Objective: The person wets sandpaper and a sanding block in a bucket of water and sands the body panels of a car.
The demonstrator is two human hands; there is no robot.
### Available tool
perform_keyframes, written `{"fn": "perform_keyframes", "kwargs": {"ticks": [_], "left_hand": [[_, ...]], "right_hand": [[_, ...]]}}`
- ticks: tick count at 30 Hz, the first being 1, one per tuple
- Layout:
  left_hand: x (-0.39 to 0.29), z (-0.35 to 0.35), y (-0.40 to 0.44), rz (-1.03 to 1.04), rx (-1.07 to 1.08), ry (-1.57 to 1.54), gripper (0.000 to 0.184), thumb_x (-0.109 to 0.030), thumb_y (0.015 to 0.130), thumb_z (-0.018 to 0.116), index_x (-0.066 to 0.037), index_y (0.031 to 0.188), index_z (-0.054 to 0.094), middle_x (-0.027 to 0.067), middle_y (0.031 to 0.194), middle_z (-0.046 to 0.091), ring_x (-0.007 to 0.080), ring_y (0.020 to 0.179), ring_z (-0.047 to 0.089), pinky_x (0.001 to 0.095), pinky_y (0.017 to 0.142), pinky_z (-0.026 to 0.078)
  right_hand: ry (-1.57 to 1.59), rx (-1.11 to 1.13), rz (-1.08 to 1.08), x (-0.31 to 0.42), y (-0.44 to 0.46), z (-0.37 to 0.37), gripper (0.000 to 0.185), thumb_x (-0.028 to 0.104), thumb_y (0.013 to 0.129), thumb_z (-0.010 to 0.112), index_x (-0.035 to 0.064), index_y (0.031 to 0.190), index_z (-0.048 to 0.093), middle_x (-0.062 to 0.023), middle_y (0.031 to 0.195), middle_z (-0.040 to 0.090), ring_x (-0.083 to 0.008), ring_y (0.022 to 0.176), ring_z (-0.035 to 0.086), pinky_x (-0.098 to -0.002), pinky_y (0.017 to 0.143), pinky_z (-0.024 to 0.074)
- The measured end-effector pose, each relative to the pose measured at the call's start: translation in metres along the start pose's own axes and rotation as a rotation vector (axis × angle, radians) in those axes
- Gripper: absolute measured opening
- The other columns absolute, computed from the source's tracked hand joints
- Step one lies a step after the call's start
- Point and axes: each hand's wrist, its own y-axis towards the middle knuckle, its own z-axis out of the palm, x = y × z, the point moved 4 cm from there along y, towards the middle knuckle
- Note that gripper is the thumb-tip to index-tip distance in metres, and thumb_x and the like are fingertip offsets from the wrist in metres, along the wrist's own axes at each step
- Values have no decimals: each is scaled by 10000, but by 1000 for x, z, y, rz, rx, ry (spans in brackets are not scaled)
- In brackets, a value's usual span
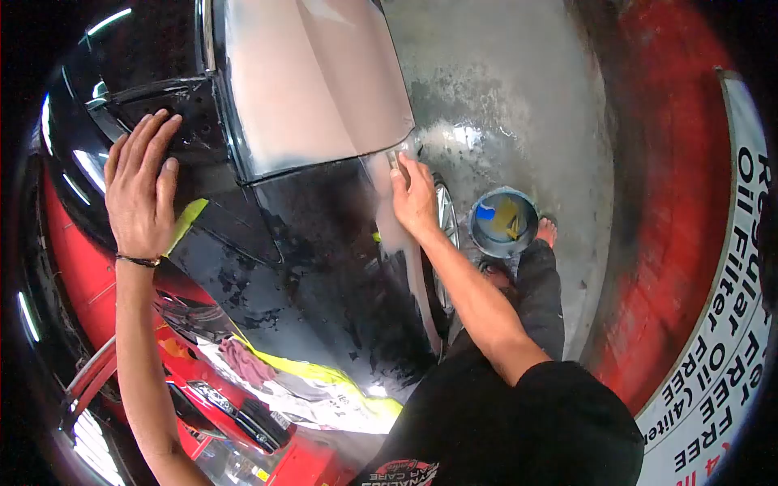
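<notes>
My left hand lies with its fingers stretched out on the black car, near the rear window corner. My right hand is at the lower corner of the pinkish-beige door panel, by the strip of bare filler along the wheel arch. Its fingers are pressed together around a small, pale, flat piece, mostly hidden, whose kind I cannot make out. Wet patches cover the black fender in front of me.
A bucket of cloudy water with a blue piece and a yellowish piece inside stands by my bare foot. Yellow-edged masking paper and a pink cloth lie at the car's end. A lettered banner hangs at right.
</notes>
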Motion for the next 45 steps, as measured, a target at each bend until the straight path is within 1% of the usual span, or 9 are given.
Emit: {"fn": "perform_keyframes", "kwargs": {"ticks": [11, 15, 20, 27, 28, 31, 33, 38, 45], "left_hand": [[-3, -1, 0, 21, 2, -4, 489, -276, 1108, 483, -158, 1556, 637, 95, 1608, 611, 289, 1555, 499, 493, 1321, 308], [-2, -4, -3, -12, 7, 0, 490, -286, 1109, 484, -160, 1557, 636, 89, 1611, 609, 286, 1557, 497, 492, 1325, 303], [-5, -1, -1, -5, 22, 30, 493, -285, 1102, 488, -157, 1554, 637, 86, 1620, 603, 283, 1560, 495, 491, 1332, 295], [-1, -1, -3, -21, -13, -19, 486, -264, 1086, 516, -162, 1541, 650, 100, 1602, 617, 291, 1538, 521, 497, 1319, 321], [-1, -2, -1, -20, -25, -9, 483, -258, 1084, 524, -162, 1539, 651, 100, 1600, 618, 289, 1538, 521, 498, 1318, 322], [0, 0, -3, -11, -37, -24, 474, -239, 1077, 549, -163, 1533, 655, 88, 1598, 622, 280, 1537, 523, 493, 1317, 325], [2, 3, -5, -2, -62, -26, 467, -234, 1080, 547, -160, 1529, 653, 77, 1588, 631, 277, 1529, 529, 483, 1314, 332], [9, 8, -10, 3, -81, -26, 472, -248, 1101, 510, -176, 1549, 638, 72, 1612, 614, 299, 1533, 519, 482, 1319, 329], [8, 14, -13, -24, -80, 62, 489, -262, 1113, 485, -198, 1587, 583, 71, 1652, 568, 288, 1546, 496, 480, 1344, 301]], "right_hand": [[23, 16, -13, -10, 12, -2, 386, 163, 1032, 675, 5, 1384, 686, -266, 1293, 720, -467, 1241, 662, -534, 1076, 515], [-4, 73, 196, -62, 40, 22, 398, 209, 1041, 678, 18, 1390, 687, -268, 1246, 738, -462, 1172, 698, -533, 1043, 532], [-24, 44, 17, 11, 3, -9, 418, 248, 1046, 698, 5, 1386, 685, -270, 1301, 753, -419, 1251, 713, -459, 1098, 540], [49, 117, 320, -56, 39, 25, 394, 247, 1049, 725, 1, 1355, 690, -231, 1256, 776, -357, 1199, 741, -444, 1068, 552], [26, 107, 207, -31, 22, 12, 417, 240, 1037, 723, 30, 1395, 691, -252, 1301, 746, -444, 1237, 700, -510, 1104, 527], [12, 70, 143, 47, -43, -26, 382, 223, 1031, 737, 16, 1350, 694, -246, 1333, 708, -450, 1279, 663, -506, 1128, 508], [103, 26, 87, 25, -40, -15, 374, 230, 1052, 716, 35, 1370, 685, -234, 1335, 711, -416, 1281, 673, -484, 1125, 509], [282, 172, 543, -47, 24, 15, 449, 236, 1080, 681, -30, 1438, 630, -252, 1375, 706, -385, 1309, 669, -446, 1149, 495], [-9, 36, -38, 75, -131, -46, 414, 170, 1059, 688, -24, 1421, 637, -284, 1338, 683, -453, 1277, 652, -504, 1153, 480]]}}
